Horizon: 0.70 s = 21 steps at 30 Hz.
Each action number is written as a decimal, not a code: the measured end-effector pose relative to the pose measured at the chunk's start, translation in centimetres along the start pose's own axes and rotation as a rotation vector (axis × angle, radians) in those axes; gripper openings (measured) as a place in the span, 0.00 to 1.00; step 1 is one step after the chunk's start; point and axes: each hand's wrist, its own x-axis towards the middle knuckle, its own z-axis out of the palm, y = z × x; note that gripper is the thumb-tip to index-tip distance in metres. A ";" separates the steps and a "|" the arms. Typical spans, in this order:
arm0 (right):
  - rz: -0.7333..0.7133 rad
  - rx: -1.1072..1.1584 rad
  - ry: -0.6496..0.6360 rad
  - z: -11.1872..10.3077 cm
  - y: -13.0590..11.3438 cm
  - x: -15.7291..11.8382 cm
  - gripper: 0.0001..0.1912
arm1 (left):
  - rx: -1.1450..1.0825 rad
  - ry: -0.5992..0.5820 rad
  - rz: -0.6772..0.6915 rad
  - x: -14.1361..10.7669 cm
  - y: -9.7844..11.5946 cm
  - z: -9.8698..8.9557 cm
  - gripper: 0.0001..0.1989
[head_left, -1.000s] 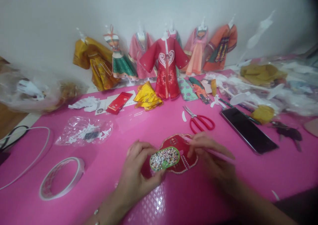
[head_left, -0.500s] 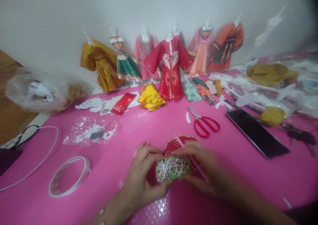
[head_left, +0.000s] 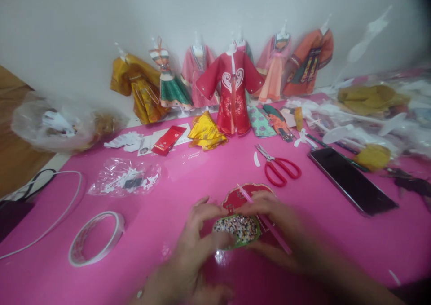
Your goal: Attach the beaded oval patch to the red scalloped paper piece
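A small oval green box (head_left: 237, 231) full of tiny mixed-colour beads sits between my two hands, low over the table. My left hand (head_left: 198, 240) is at its left end, index finger along the far rim and thumb, somewhat blurred, across the beads. My right hand (head_left: 283, 226) grips the box's right end between thumb and fingers. A pink pen-like stick (head_left: 274, 233) is also tucked in this hand, its pale tip slanting up to the left. Beneath and behind the box lies a dark red cloth piece (head_left: 239, 195) with a beaded, scalloped edge, partly hidden by my hands.
Red-handled scissors (head_left: 281, 168) and a black phone (head_left: 352, 179) lie to the right. At left are a tape roll (head_left: 120, 227), a white cable (head_left: 67, 210) and a clear bag (head_left: 116, 170) of white pieces. Small dressed forms, including a red robe (head_left: 224, 89), line the wall.
My left thumb has moved from the box's near edge up over the beads, and the left hand's lower fingers have spread. My right hand keeps the box and pink stick.
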 end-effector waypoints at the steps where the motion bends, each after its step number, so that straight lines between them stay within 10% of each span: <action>1: -0.010 -0.004 0.005 0.0 0.0 -0.1 0.25 | 0.017 -0.026 -0.006 0.1 0.2 0.1 0.23; 21: -0.040 -0.018 0.019 0.2 -0.1 0.0 0.28 | 0.063 -0.186 0.038 0.6 -0.1 -0.7 0.22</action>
